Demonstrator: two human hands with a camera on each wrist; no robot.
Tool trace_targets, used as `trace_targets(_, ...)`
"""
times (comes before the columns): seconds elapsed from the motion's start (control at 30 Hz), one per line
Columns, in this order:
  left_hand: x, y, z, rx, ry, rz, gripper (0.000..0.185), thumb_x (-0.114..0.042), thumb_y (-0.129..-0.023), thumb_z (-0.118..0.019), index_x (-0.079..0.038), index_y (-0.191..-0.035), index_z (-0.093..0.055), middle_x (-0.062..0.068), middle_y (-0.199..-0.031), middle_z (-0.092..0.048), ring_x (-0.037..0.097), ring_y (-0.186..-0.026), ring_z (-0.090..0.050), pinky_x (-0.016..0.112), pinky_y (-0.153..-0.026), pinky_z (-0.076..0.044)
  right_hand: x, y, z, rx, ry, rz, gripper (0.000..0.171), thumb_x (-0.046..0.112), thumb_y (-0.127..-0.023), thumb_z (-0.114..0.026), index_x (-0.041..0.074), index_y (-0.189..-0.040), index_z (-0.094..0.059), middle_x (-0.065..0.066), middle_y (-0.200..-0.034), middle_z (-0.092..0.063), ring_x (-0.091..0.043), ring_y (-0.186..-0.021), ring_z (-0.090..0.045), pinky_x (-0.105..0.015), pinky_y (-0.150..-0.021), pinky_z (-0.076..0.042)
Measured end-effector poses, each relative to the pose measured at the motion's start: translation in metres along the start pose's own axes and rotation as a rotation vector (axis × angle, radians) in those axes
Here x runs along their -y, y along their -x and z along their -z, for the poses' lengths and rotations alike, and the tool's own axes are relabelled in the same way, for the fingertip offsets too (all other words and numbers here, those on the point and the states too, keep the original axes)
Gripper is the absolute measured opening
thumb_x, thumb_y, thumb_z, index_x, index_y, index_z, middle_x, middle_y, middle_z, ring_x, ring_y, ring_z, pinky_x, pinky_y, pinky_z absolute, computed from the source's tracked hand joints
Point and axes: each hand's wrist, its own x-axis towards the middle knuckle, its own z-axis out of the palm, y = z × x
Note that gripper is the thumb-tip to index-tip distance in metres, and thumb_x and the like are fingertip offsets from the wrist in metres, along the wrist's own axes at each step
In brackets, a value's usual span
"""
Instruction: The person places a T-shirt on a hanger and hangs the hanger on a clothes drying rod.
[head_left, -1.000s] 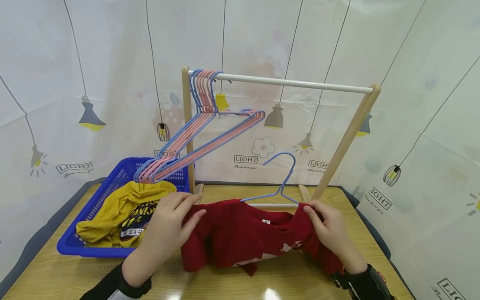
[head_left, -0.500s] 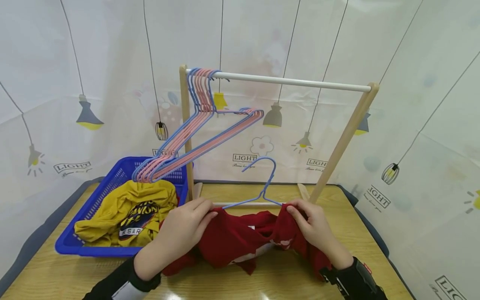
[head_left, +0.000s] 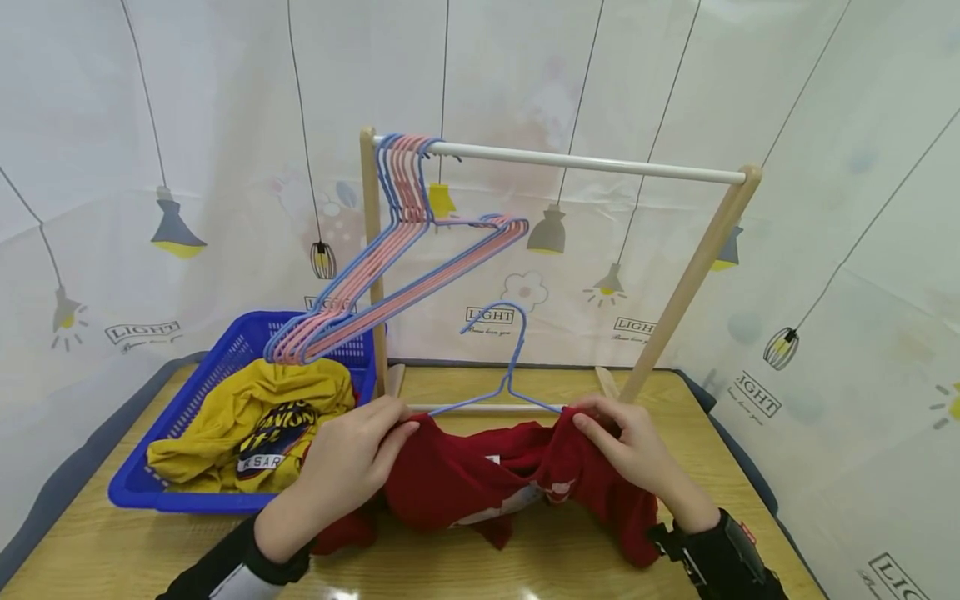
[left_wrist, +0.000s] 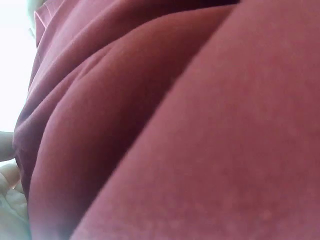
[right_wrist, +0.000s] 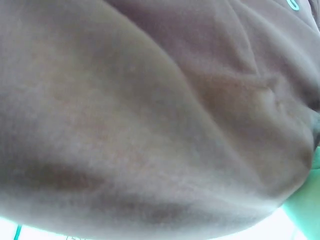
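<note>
both hands, left hand [head_left: 345, 467] and right hand [head_left: 630, 450], grip the red shirt [head_left: 465, 483] bunched over a blue hanger [head_left: 498, 367].

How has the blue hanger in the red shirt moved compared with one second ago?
Yes. The blue hanger moved left: its hook shifted away from the slanted right wooden post, toward the left post.

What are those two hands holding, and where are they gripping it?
Both hold the red shirt: the left hand pinches one shoulder, the right hand the other, over a blue hanger.

Two shirts [head_left: 480, 483], one basket [head_left: 217, 367].
</note>
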Motion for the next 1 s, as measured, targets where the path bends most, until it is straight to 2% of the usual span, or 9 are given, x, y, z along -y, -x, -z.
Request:
trace_targets(0.13,0.001,0.001,0.002,-0.006,0.014,0.014,0.015,-0.004,-0.088,-0.078,-0.011,-0.09,-0.065,-0.005,-0.077,-0.058,0.003,-0.059,-0.046,0.021,-0.051,-0.044,0.0,0.0,0.003,-0.013,0.01,0.001,0.028,-0.014,-0.093,-0.064,0.004,-0.113,-0.071,-0.004,-0.092,-0.074,-0.008,-0.075,-0.067,-0.02,-0.066,-0.053)
trace_targets(0.3,0.001,0.003,0.004,-0.003,0.025,0.048,0.015,-0.003,-0.089,-0.077,-0.011,-0.089,-0.064,-0.008,-0.074,-0.053,0.002,-0.057,-0.04,0.019,-0.049,-0.039,-0.001,0.003,0.007,-0.021,0.017,-0.039,0.027,-0.012,-0.093,-0.066,0.005,-0.113,-0.071,-0.003,-0.089,-0.073,-0.008,-0.071,-0.066,-0.021,-0.063,-0.053)
trace_targets(0.57,0.003,0.007,0.005,-0.028,0.019,0.086,0.012,-0.002,-0.089,-0.077,-0.01,-0.09,-0.066,-0.005,-0.077,-0.061,0.003,-0.06,-0.048,0.023,-0.053,-0.045,-0.011,0.018,0.018,-0.065,0.0,-0.121,0.028,-0.011,-0.09,-0.07,0.005,-0.113,-0.071,-0.002,-0.097,-0.074,-0.008,-0.08,-0.069,-0.02,-0.07,-0.055)
trace_targets(0.7,0.004,0.007,0.007,-0.04,0.027,0.107,0.011,-0.003,-0.09,-0.076,-0.009,-0.091,-0.068,-0.004,-0.078,-0.062,0.004,-0.061,-0.051,0.024,-0.054,-0.047,-0.02,0.032,0.026,-0.077,-0.014,-0.18,0.033,-0.01,-0.087,-0.074,0.004,-0.117,-0.069,0.001,-0.099,-0.072,-0.008,-0.077,-0.067,-0.022,-0.065,-0.055)
trace_targets(0.83,0.007,0.007,0.01,-0.044,0.04,0.138,0.011,-0.001,-0.091,-0.075,-0.009,-0.089,-0.067,-0.008,-0.074,-0.056,0.003,-0.06,-0.046,0.024,-0.053,-0.044,-0.03,0.047,0.033,-0.07,-0.037,-0.245,0.039,-0.008,-0.087,-0.076,0.0,-0.123,-0.064,0.003,-0.097,-0.071,-0.01,-0.07,-0.065,-0.024,-0.061,-0.055)
trace_targets(1.0,0.01,0.006,0.015,-0.047,0.055,0.172,0.015,0.0,-0.093,-0.073,-0.011,-0.087,-0.065,-0.012,-0.07,-0.046,0.003,-0.058,-0.042,0.024,-0.053,-0.04,-0.039,0.059,0.043,-0.083,-0.05,-0.293,0.036,-0.01,-0.088,-0.074,-0.005,-0.123,-0.063,0.006,-0.1,-0.074,-0.01,-0.078,-0.07,-0.024,-0.068,-0.057)
